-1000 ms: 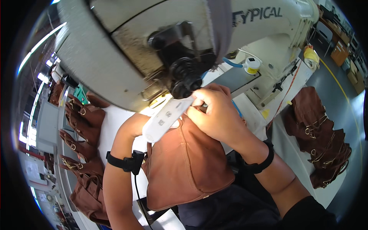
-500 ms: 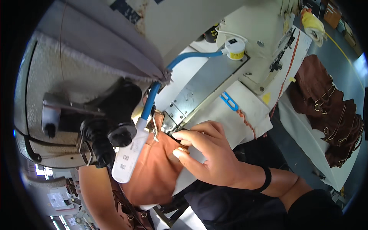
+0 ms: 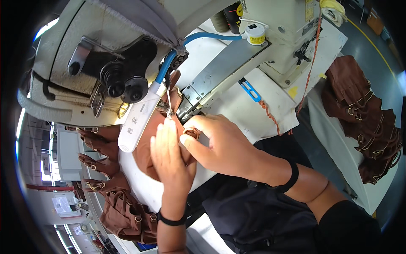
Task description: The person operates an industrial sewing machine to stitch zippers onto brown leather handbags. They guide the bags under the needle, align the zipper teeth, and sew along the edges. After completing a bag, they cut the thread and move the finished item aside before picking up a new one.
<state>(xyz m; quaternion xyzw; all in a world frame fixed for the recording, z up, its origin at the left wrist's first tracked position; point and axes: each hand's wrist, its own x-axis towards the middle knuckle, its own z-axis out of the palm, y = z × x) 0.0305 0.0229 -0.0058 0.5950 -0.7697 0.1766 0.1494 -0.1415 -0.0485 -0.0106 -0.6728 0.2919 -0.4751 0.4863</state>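
A piece of brown leather [image 3: 144, 157] lies under the needle area of a sewing machine [image 3: 63, 91]. My left hand [image 3: 171, 158] rests flat on it, fingers stretched together toward the slim metal presser foot [image 3: 169, 113]. Beside the metal bed plate [image 3: 203, 91], my right hand [image 3: 226, 146] is closed at the leather's right edge. A gold-coloured ring [image 3: 191, 133] shows between its thumb and forefinger. What the curled fingers beneath hold is hidden.
A white lamp [image 3: 139, 122] on a blue flexible neck hangs close left of my hands. Several brown leather bags [image 3: 127, 216] stand at the lower left; more bags [image 3: 359, 114] are piled at the right. A blue plastic tool [image 3: 250, 89] with orange cord lies on the table.
My left hand has come out from behind the machine head and lies on the leather. The right hand has moved slightly up. The view has shifted, showing the bags at the left.
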